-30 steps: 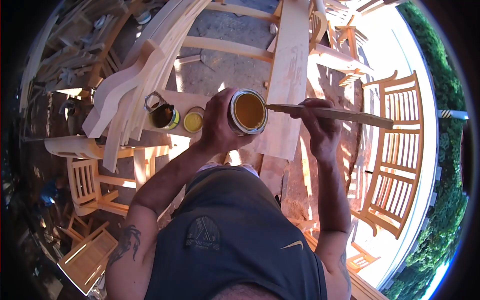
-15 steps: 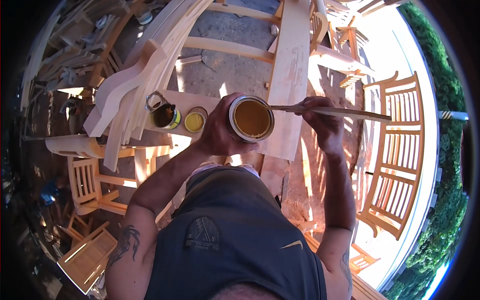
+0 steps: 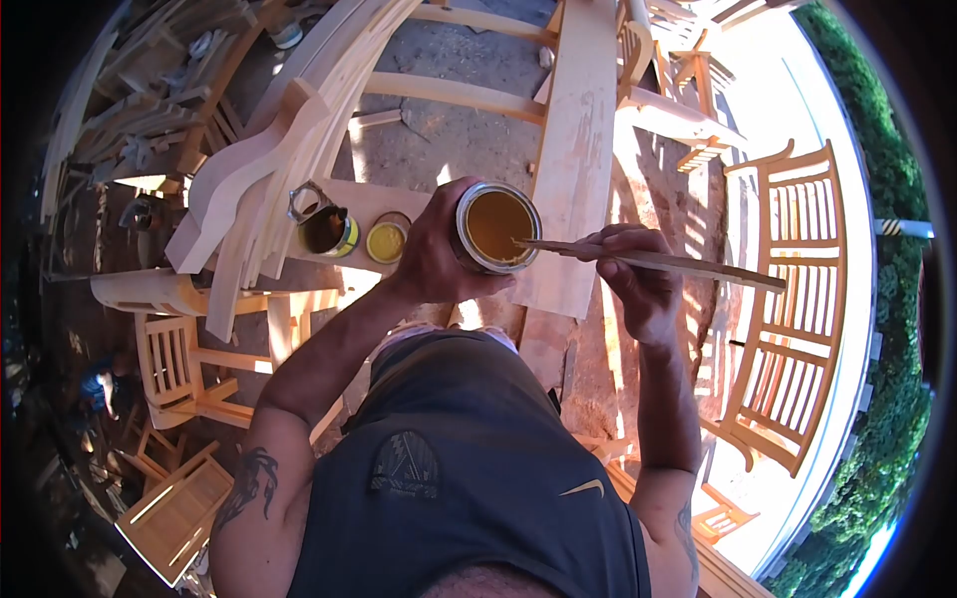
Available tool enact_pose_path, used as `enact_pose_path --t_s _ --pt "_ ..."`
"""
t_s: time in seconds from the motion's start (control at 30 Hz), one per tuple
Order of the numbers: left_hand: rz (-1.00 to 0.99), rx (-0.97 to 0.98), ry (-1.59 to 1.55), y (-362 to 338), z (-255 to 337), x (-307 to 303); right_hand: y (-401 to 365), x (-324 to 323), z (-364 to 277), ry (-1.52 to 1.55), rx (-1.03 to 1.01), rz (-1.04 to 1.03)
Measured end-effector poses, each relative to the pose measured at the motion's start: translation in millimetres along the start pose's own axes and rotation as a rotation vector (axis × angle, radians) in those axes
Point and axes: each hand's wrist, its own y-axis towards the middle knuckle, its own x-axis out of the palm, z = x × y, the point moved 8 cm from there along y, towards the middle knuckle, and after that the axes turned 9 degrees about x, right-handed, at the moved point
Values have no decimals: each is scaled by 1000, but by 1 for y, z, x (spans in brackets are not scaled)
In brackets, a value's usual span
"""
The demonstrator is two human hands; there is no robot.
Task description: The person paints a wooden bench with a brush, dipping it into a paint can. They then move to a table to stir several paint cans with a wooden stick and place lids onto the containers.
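Observation:
My left hand (image 3: 439,254) is wrapped round an open metal can (image 3: 498,227) with yellow-brown liquid inside, held up in front of my body. Between the fingers and thumb of my right hand (image 3: 635,279) is a long flat wooden stick (image 3: 698,267). Its pale, coated tip overlaps the can's right inner rim, and its other end points out to the right. Just left of my left hand, a round lid (image 3: 387,241) with yellow on its inner face lies on a board. Beside it stands another open can (image 3: 329,231) with a yellow-green label and dark contents.
A long pale plank (image 3: 578,130) runs away from me beyond the can. Curved cut boards (image 3: 249,159) are stacked at the left. A slatted wooden bench (image 3: 797,299) stands at the right, and a chair frame (image 3: 179,364) at the left. A person (image 3: 103,384) is at the far left.
The stick's tip has moved down along the can's rim and into its opening, with my right hand shifting slightly down. The can has moved slightly left and up.

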Motion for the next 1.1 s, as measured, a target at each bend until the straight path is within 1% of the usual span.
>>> enact_pose_path --t_s 0.1,0.13,0.2,0.4,0.47,0.53,0.6,0.83,0.97,1.03,1.1 --pt "-16 1 -11 3 1 0 3 11 -15 -385 -142 -83" --pt "-13 5 -13 3 -1 -1 4 21 -22 -536 -226 -145" --pt "-11 3 -22 4 -4 -4 -2 31 -28 -590 -282 -225" --pt "-36 -20 -68 6 -6 -9 -8 32 -47 -597 -242 -290" --pt "-44 -26 -76 6 -7 -10 -4 23 -55 -536 -245 -228" --pt "-92 -43 -123 6 -5 -8 2 11 -62 -483 -246 -171" --pt "-155 -58 -181 6 -3 -3 11 -1 -50 -336 -85 -142" --pt "-374 -156 -385 7 7 12 51 -7 -19 -237 164 -277" --pt "-435 -173 -457 9 10 16 59 0 -12 -359 182 -334" --pt "-435 -170 -450 9 8 15 61 4 -16 -405 183 -336" --pt "-416 -162 -430 11 7 13 60 11 -27 -534 146 -344"
